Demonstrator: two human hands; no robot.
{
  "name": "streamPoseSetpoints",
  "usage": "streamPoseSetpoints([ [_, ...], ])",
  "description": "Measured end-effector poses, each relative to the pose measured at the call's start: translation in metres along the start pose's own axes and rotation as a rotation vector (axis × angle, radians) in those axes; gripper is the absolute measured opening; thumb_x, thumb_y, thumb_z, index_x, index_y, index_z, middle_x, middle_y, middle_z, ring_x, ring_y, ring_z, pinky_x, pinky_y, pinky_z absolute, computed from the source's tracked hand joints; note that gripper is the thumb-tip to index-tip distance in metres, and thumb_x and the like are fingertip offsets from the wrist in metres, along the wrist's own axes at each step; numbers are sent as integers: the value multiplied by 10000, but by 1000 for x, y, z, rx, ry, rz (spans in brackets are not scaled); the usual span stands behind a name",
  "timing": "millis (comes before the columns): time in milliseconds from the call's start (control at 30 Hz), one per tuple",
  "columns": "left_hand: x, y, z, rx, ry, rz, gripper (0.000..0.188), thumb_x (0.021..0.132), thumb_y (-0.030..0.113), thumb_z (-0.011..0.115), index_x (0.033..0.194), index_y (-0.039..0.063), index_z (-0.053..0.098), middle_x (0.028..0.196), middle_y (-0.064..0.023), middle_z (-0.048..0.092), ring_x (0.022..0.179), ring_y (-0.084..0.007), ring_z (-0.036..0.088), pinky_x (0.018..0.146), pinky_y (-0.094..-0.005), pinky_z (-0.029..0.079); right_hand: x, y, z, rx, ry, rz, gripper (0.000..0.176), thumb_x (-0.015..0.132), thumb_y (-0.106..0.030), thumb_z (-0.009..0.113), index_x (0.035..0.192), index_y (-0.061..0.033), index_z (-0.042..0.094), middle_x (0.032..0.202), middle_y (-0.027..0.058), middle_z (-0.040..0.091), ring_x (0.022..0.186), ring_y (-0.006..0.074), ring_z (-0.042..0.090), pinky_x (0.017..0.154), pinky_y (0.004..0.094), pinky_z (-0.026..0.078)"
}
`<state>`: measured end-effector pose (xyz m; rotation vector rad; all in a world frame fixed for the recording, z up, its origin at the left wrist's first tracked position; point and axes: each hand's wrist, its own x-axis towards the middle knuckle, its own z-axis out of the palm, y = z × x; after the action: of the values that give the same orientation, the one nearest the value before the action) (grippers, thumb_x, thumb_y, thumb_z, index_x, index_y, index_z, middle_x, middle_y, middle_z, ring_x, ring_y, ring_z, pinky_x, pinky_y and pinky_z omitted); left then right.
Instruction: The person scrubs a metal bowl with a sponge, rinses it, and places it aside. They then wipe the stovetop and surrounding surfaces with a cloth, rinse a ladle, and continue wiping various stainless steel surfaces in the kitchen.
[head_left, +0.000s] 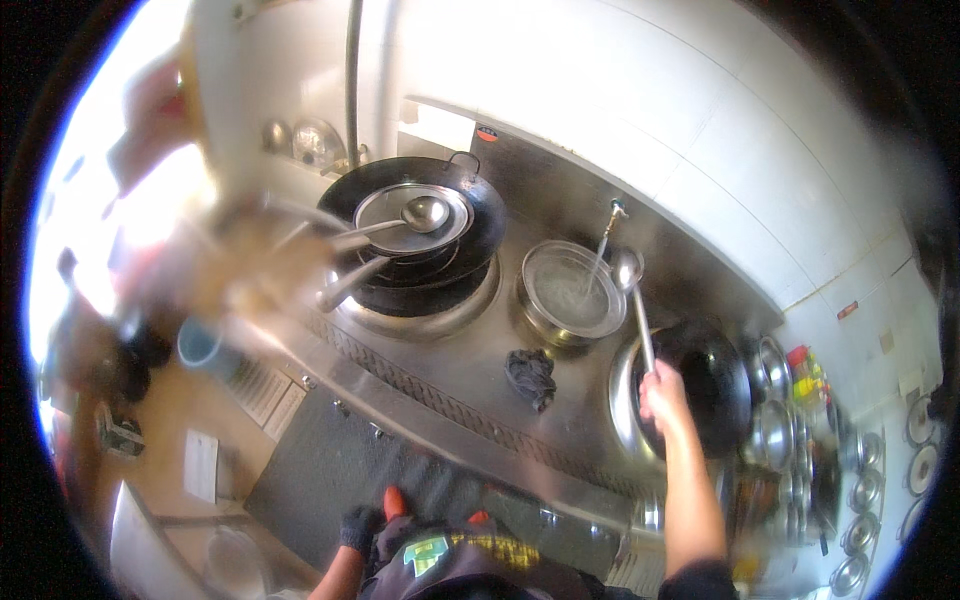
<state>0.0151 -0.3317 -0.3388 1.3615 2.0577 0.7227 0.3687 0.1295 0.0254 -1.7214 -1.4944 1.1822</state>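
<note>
My right hand (662, 394) grips the long handle of a metal ladle (627, 270). Its bowl is beside the right rim of a metal pot (529, 319), below the wall tap. Water (571, 289) runs from the tap (616, 214) into this pot, and a round mesh-like surface shows at its top. Under my right forearm is a dark wok (705, 375) on the right burner. My left hand (361, 527), in a dark glove, hangs low beside my apron (472, 562), away from the stove; whether its fingers are closed is unclear.
On the left burner, a large black wok (487, 202) carries a strainer (379, 204) and a second ladle (425, 214). A dark crumpled cloth (531, 379) lies on the steel stove top (465, 367). Metal bowls (772, 431) and bottles (806, 375) stand at right. A blurred shape covers the left.
</note>
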Motion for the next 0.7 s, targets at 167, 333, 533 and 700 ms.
streamPoseSetpoints([
  [167, 1, 49, -24, -499, 48, -475, 155, 735, 216, 681, 857, 136, 735, 811, -122, 708, 777, -300, 685, 719, -404, 525, 20, 9, 45, -7, -192, 187, 100, 915, -22, 410, 831, -63, 446, 620, 42, 441, 419, 143, 414, 344, 315, 353],
  [333, 9, 54, -24, -716, 20, -742, 187, 699, 214, 705, 861, 129, 737, 829, -130, 705, 804, -312, 681, 737, -419, 524, 71, -59, 57, 966, -402, 652, 151, 845, -36, 400, 696, -52, 427, 598, 35, 419, 418, 109, 383, 338, 227, 321],
  [533, 3, 16, -19, 304, -116, 62, 192, 670, 162, 701, 855, 116, 675, 835, -95, 672, 810, -278, 662, 722, -359, 538, 112, -152, 71, 682, -290, 316, 166, 862, -28, 432, 700, 6, 446, 602, 29, 433, 407, 98, 379, 342, 226, 328],
  [700, 14, 0, -8, -269, 5, -253, 142, 708, 226, 679, 812, 141, 725, 874, -166, 688, 829, -366, 654, 727, -459, 510, 77, -97, 74, -471, -143, -40, 152, 879, -38, 479, 811, 64, 570, 555, 158, 557, 405, 244, 539, 351, 381, 412],
])
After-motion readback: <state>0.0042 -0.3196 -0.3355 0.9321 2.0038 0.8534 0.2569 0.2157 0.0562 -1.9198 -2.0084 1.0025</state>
